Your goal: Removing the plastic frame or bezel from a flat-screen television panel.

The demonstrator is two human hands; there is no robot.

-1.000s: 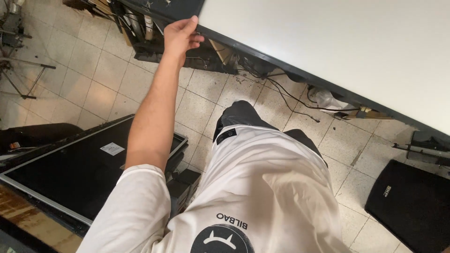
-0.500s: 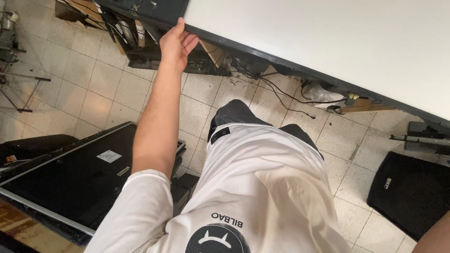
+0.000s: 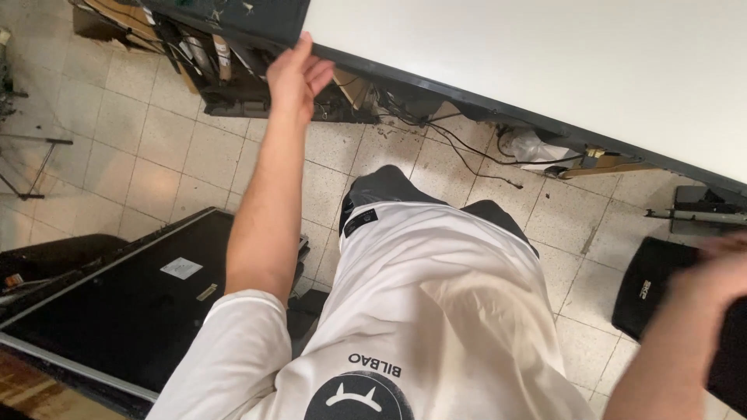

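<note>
My left hand (image 3: 296,74) reaches forward to the near left corner of a white table top (image 3: 545,62) with a dark edge. Its thumb touches the corner and its fingers hang loosely curled just below the edge, holding nothing. My right hand (image 3: 712,268) comes in at the right edge of the view, blurred by motion, above a black case (image 3: 650,288) on the floor. Its fingers cannot be made out. I wear a white T-shirt (image 3: 436,311) with a dark round print and dark trousers.
A large black flat case with metal trim (image 3: 117,303) lies on the tiled floor at my left. Cables (image 3: 459,148), a plastic bag (image 3: 529,148) and wood scraps lie under the table. A dark shelf with clutter (image 3: 210,54) stands beyond the corner. A stand's legs (image 3: 31,163) are at far left.
My left hand has stayed at the table corner, its fingers slipping from the top to below the edge. My right forearm and hand have swung into view at the right.
</note>
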